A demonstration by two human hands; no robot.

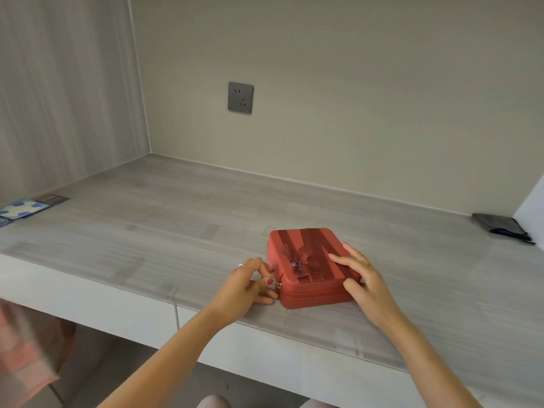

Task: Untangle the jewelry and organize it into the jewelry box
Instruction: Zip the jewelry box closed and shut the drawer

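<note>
A red zippered jewelry box [306, 248] with a ribbon bow [298, 265] on its lid lies closed on the grey desk [164, 219], near the front edge. My left hand [250, 285] is at the box's front left corner, fingers pinched on the small gold zipper pull [277, 283]. My right hand [360, 278] rests on the box's right side, fingers spread over the lid and thumb against the front wall. No loose jewelry is in view.
A blue-and-white card [25, 209] lies at the desk's far left. A dark folded pouch [500, 226] sits at the far right by the wall. A grey wall socket [240, 97] is behind. A pink cloth [26, 348] hangs below left.
</note>
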